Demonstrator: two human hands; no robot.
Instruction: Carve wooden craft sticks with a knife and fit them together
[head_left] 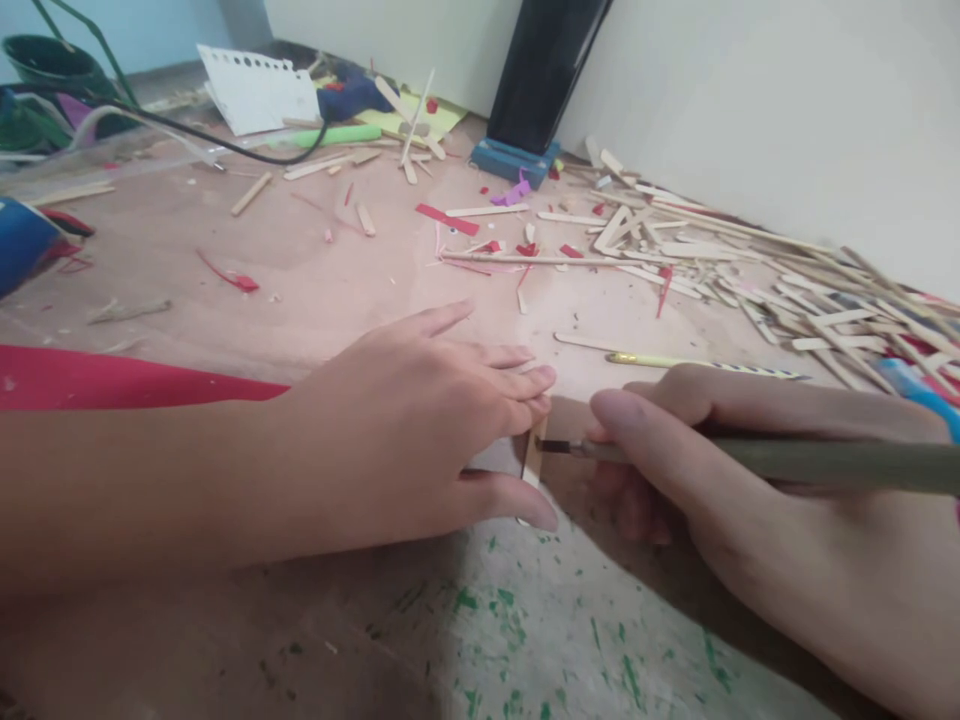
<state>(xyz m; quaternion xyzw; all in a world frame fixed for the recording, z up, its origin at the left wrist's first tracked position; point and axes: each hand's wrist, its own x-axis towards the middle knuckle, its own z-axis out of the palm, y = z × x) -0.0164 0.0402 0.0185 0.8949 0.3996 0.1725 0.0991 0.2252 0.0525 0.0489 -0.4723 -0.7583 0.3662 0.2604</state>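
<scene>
My left hand (427,420) presses a short wooden craft stick (533,455) against the worktop, with the thumb at its near end and the fingertips at its far end. My right hand (697,460) grips a thin tool with a grey-green handle (832,464), fingers closed round its front part. The tool's dark metal tip (556,447) meets the middle of the stick, where a small dark spot shows. Beyond my right hand, a yellow pencil with a dark pattern (675,363) lies beside another craft stick (581,341).
Loose craft sticks (690,250) pile up at the right. A black post on a blue base (514,160) stands at the back. Torn white paper (259,92), a black cable (247,155) and a green container (56,62) are back left; red paper (135,380) lies left.
</scene>
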